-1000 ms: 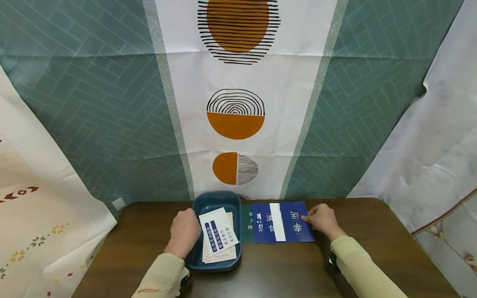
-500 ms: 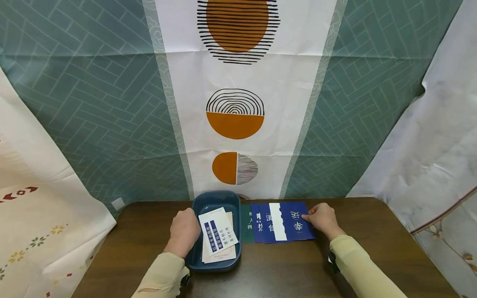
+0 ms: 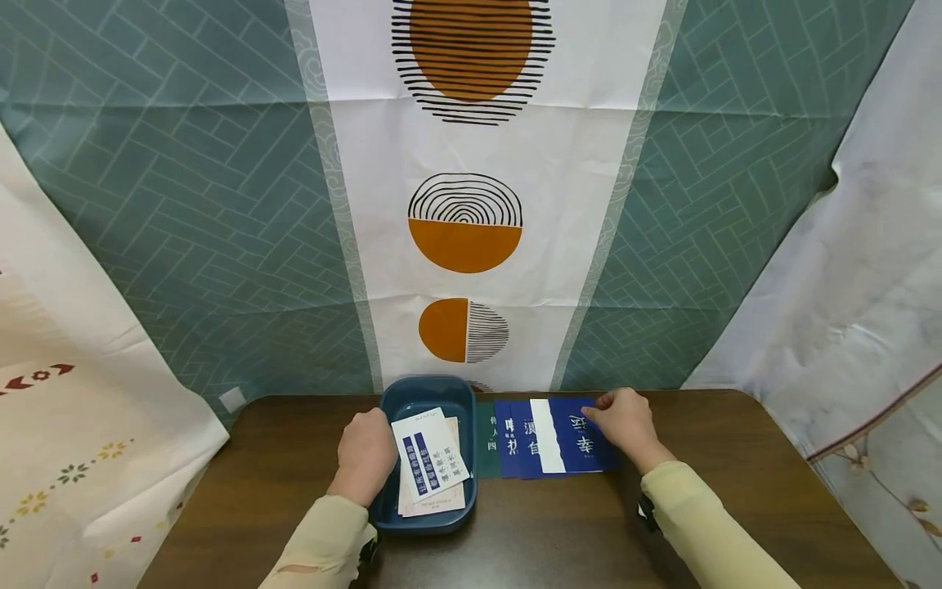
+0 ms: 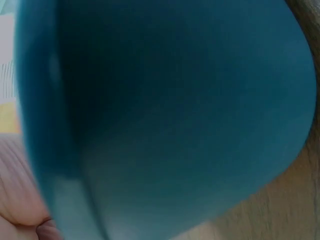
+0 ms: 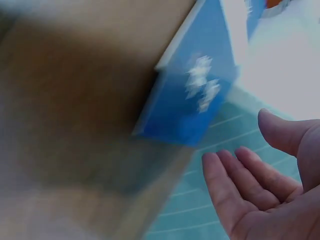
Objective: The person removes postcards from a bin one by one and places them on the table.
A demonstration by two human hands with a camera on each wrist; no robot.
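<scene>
My left hand (image 3: 366,458) grips the left rim of a dark blue plastic bin (image 4: 190,125). A white card with blue blocks of print (image 3: 419,478) lies in it, over a pale card. Right of the bin, several blue cards with white characters overlap in a row, and a green card (image 3: 486,462) shows at their left end. My right hand (image 3: 625,425) hovers at the rightmost blue card (image 3: 581,454), hiding part of it. In the right wrist view, thumb and fingers stand apart, with nothing between them, and that card (image 5: 175,110) lies beyond the fingertips.
Bin and cards are at the back of a brown wooden table (image 3: 530,532). Behind it hangs a green and white cloth (image 3: 471,286) with orange circles. Other pale cloths (image 3: 846,343) hang at both sides.
My right hand has let go of the rightmost blue card's right edge and shifted slightly left and up over it. My left hand stays on the bin.
</scene>
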